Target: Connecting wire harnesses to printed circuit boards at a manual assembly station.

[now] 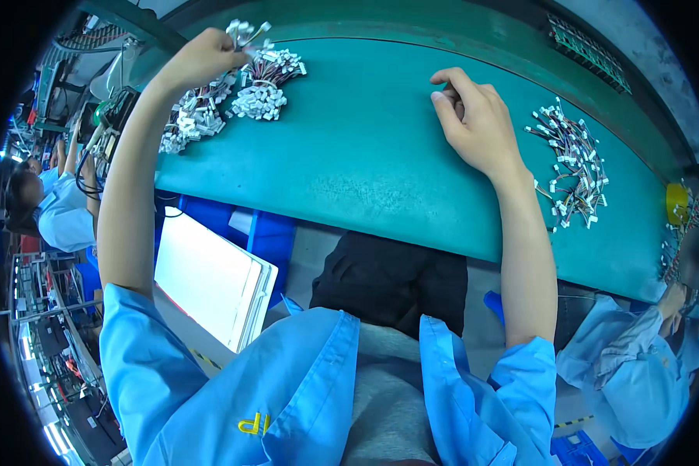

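Observation:
My left hand [202, 58] reaches to the far left of the green table [365, 155] and pinches a small wire harness with white connectors [245, 33], lifted just above a pile of the same harnesses [225, 93]. My right hand [474, 113] rests on the bare middle of the table with its fingers curled, and nothing shows in it. To its right lies a second, looser heap of coloured wire harnesses [575, 167].
A white flat box [210, 279] sits on blue crates [264, 233] below the table's front edge at left. Another person in a light blue coat [58, 210] sits far left. A blue sleeve [637, 365] and a yellow tape roll [677, 202] are at right.

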### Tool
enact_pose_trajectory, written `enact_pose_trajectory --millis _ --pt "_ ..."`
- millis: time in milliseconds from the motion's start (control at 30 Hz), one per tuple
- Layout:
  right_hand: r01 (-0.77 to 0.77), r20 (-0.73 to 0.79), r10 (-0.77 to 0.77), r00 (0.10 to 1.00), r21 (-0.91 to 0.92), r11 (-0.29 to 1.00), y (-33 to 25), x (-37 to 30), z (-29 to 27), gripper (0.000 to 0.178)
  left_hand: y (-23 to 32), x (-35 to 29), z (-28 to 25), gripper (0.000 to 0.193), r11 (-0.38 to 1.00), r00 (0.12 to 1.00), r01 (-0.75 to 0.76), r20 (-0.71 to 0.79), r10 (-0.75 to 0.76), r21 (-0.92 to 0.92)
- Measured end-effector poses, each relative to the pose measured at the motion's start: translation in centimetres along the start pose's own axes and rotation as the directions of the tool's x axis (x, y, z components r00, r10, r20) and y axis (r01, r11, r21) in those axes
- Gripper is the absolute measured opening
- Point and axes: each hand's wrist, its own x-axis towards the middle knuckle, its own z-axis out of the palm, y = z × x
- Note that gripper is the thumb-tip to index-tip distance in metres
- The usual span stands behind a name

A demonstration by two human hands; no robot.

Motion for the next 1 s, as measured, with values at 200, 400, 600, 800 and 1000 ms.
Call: enact_pose_trajectory --millis 200,400,600,800,1000 --pt "-0.012 0.026 0.011 1.0 0.033 0.999 0.9 -0.5 -0.6 0.019 -1.5 0.9 1.3 0.035 0.971 0.983 0.155 0.072 -0.17 0.18" --pt "0.122 -0.111 -0.128 0.986 -0.058 0.991 0.7 0.1 0.8 0.019 -5.9 0.0 0.3 0.038 0.928 0.98 0.19 -0.111 -0.163 0.321" --pt "-0.225 -0.063 0.234 0.97 0.121 0.967 1.2 0.8 -2.5 0.021 6.8 -1.2 2.0 0.027 0.9 1.0 -0.017 -0.005 0.016 -0.436" --pt "-0.383 -0.058 0.381 0.923 -0.028 0.923 4.9 5.4 -5.6 0.028 16.0 1.5 11.8 0.024 0.032 0.925 0.054 0.062 0.374 -0.998" --pt "-0.352 -0.161 0.323 0.933 -0.602 0.716 13.3 9.3 -7.5 0.044 15.3 4.6 16.9 0.026 -0.43 0.843 0.289 0.015 0.537 -0.855"
